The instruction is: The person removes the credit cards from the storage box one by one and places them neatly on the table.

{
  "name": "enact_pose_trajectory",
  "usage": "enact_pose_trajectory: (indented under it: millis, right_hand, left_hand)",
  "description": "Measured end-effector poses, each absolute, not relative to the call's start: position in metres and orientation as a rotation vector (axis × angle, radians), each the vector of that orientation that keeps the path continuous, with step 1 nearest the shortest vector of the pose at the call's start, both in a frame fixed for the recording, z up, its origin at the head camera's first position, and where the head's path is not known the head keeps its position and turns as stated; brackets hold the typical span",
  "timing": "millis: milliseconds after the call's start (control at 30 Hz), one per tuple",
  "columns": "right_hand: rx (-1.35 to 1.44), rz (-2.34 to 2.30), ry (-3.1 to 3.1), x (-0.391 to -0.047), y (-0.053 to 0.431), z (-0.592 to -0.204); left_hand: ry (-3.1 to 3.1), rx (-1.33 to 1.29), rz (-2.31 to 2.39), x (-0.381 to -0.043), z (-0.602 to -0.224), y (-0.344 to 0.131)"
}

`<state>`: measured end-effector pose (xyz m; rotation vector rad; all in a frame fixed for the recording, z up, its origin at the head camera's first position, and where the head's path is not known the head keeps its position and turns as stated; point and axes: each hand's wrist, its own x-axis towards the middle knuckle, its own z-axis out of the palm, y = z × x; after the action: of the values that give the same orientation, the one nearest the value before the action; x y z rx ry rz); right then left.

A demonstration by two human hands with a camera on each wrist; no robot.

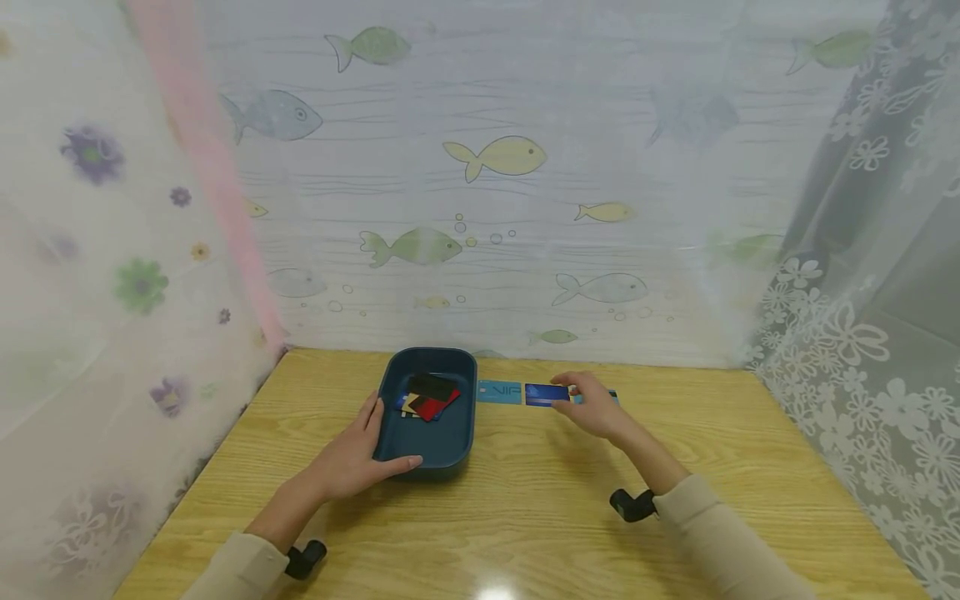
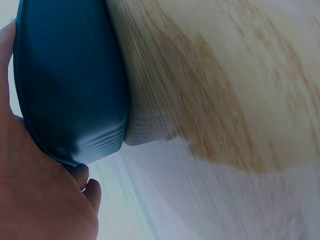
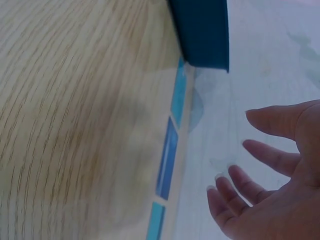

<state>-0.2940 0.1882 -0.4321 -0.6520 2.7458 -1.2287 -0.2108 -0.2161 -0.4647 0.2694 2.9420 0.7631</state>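
Presently, our right hand (image 1: 595, 408): it holds nothing, with fingers loosely parted about the dark blue card (image 1: 543, 395); whether they touch it, we cannot tell.
Dark blue card: it lies flat on the counter (image 1: 540, 500), between two others; probably light, stiff and rather slippery, so we should pinch it by its long edges.
VIP card (image 1: 501, 392) and light-blue card (image 3: 156, 222): at either side of it, and likely they handle the same.
Left hand (image 1: 347, 458): it grips the near left corner of the container (image 1: 431, 446).
Container: probably rigid plastic, easy to steady by its rim; several cards (image 1: 430, 407) lie overlapped inside.
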Motion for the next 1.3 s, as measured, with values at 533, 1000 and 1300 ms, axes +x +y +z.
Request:
enact_pose_trajectory:
  millis: [533, 1000, 1300]
  right_hand:
    - [-0.696, -1.252, 2.676, -0.287, 0.159, -0.429]
    - [-0.85, -1.276, 2.625, -0.284, 0.133, -0.424]
    - [-0.889, -1.274, 2.592, -0.286, 0.11, -0.421]
  left_hand:
    - [2.93, 0.259, 0.764, -0.21, -0.463, -0.215]
    - [2.937, 0.258, 0.769, -0.211, -0.465, -0.217]
    - [2.936, 0.26, 0.765, -0.212, -0.466, -0.216]
